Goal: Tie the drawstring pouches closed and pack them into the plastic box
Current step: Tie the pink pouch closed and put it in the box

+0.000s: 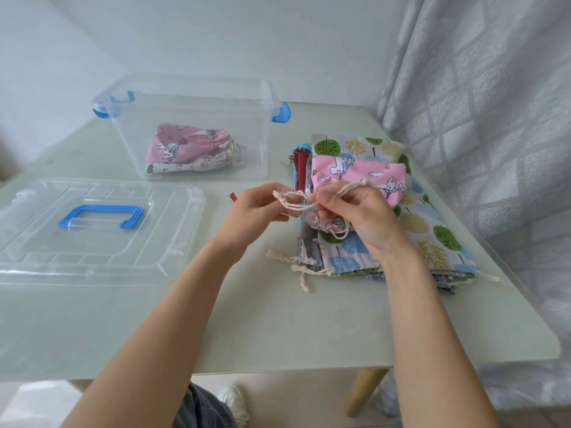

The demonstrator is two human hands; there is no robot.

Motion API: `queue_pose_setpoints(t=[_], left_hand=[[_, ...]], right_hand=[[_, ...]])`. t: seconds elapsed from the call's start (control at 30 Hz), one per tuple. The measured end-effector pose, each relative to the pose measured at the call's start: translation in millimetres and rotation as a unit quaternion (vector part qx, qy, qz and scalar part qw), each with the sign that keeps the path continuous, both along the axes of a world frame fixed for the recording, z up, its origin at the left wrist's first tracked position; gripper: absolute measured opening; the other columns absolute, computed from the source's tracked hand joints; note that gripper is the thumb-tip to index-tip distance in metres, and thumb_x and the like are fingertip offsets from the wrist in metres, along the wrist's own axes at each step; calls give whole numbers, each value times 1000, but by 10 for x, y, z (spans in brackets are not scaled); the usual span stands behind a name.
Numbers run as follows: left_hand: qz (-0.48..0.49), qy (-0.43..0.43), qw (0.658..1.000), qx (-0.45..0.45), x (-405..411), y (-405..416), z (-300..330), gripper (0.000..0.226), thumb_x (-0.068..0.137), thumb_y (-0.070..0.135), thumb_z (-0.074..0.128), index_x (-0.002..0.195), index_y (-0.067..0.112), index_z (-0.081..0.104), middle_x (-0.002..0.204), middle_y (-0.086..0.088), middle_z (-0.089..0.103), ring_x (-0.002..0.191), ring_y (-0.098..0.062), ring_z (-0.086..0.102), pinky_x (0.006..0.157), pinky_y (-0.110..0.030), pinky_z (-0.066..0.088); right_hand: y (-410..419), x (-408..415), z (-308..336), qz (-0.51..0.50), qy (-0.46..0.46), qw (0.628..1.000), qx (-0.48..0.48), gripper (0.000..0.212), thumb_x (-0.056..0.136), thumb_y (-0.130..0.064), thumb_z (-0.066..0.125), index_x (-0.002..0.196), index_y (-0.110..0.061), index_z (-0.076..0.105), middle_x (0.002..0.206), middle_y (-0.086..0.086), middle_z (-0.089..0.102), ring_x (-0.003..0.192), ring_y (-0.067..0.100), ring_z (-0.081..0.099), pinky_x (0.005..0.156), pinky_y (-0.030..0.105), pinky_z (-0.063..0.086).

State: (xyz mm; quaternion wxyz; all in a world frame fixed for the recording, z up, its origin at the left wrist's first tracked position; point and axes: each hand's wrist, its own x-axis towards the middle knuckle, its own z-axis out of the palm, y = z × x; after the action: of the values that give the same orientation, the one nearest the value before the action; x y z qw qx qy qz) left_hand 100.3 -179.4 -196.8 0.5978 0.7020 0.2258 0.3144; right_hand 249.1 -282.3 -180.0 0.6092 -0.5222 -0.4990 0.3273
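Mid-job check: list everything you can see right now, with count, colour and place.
plastic box: one, clear with blue latches, far left, lid off
packed pouches: two, pink over white, inside the box
lid: one, clear with blue handle, near left
pink pouch: one, on the pile, being tied
cord: cream, held between both hands
pouch pile: several, tree print on top, right side
table: one, pale green
curtain: grey-white, right
left hand: pinches the cord
right hand: pinches the cord

Place: I took it for a room in a home.
Window side: a pale patterned curtain [482, 97] hung there.
Furniture: I saw a small tabletop [278, 319] on a wooden leg [361, 393].
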Motion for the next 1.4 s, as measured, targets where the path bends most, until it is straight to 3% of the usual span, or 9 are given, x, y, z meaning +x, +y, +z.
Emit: queue_pose_setpoints(t=[0.13,0.43,0.63,0.8,0.97,1.13,1.23,1.3,1.4], left_hand=[[-97,-27,992,-73,-39,-19,30,13,81,21,53,73,18,63,75,2,66,83,-14,61,84,-27,47],[-90,25,995,-22,-2,-93,-36,8,89,12,59,94,11,65,72,-6,68,63,-14,64,70,-20,51],[54,18,998,16,-10,7,-46,13,89,20,61,76,18,66,68,7,65,68,-6,58,68,-21,44],[53,-94,986,-128,5,53,-35,18,95,15,48,80,15,56,94,4,66,89,-11,63,76,-24,51],[-25,-274,900,-339,-26,129,55,36,100,17,33,71,13,55,100,-2,72,105,-20,65,96,-34,49],[1,-339,839,-426,-37,189,8,30,100,15,33,71,14,41,50,6,40,45,-6,48,73,-30,58],[83,-238,902,-350,-19,187,-13,29,98,13,37,69,17,38,50,8,29,40,-6,27,45,-19,43],[146,-112,966,-179,-1,136,-31,30,94,9,39,65,19,34,51,9,27,44,-6,23,41,-18,26],[176,-25,984,-27,6,114,-69,29,89,10,43,63,20,34,50,12,31,46,-8,25,45,-23,22]], right_hand=[[25,16,-12,-74,-128,988,40,18,78,-4,71,85,-20,70,72,-16,69,73,0,63,69,13,48],[49,-56,-63,-113,-160,977,78,22,72,-1,76,88,-14,67,82,-7,68,77,2,65,75,15,49],[59,9,-124,-142,-190,970,58,23,86,-8,65,108,-14,66,92,-10,70,82,2,69,73,20,56],[57,113,-204,-212,-319,922,50,26,96,-19,51,118,-13,64,95,1,73,76,4,70,65,26,58],[5,109,-57,-219,-70,967,104,34,101,-20,38,132,-12,50,90,4,73,86,16,71,75,29,57],[-44,49,76,-74,246,956,142,36,103,-23,27,132,-13,45,49,-3,59,60,15,66,76,34,57],[-33,102,46,-85,251,956,123,31,104,-25,27,118,-12,51,44,-10,28,39,5,25,41,19,36],[-29,173,-5,-128,199,966,104,30,104,-26,29,110,-12,55,46,-11,24,41,6,16,40,20,15],[-55,226,-29,-185,141,969,83,31,104,-25,30,100,-14,59,47,-11,23,42,6,14,40,19,13]])
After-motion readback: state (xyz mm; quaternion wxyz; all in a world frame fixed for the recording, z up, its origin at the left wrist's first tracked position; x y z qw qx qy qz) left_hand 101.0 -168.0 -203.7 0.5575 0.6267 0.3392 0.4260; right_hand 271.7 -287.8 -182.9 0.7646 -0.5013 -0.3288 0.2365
